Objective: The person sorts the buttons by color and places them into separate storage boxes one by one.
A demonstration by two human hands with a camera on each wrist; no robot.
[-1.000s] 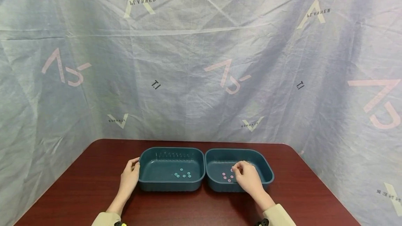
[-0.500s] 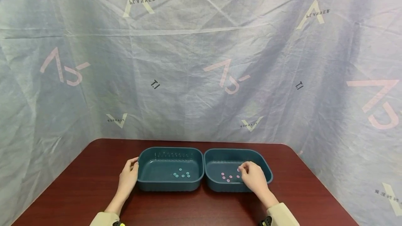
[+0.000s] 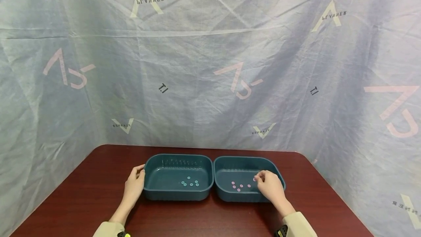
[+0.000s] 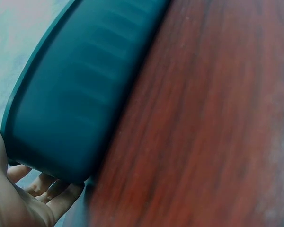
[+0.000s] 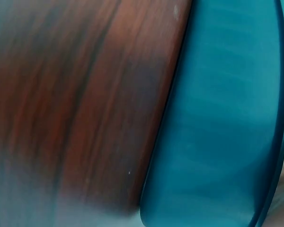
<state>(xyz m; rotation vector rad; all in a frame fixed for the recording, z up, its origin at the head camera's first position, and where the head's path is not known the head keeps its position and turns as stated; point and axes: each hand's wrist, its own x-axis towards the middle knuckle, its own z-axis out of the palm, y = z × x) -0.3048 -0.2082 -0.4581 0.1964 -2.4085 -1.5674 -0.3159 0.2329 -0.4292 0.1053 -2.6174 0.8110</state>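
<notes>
My left hand is at the left end of the left blue-green basin, its fingers touching the outer end wall in the left wrist view. Inside that basin lie several small light-blue ring-like discs. Over the right blue-green basin my right hand pinches a small pink ring-like disc between thumb and fingertips. Several matching pink discs lie on this basin's floor, left of the hand. In the right wrist view the basin wall hides most of the right hand.
Both basins stand side by side, their ends meeting, on a dark red wood-grain table. A grey printed cloth hangs behind the table and along both sides.
My right hand has moved a little to the right with a pink disc at its fingertips, uncovering another pink disc on the basin floor. My left hand stays against the left basin.
</notes>
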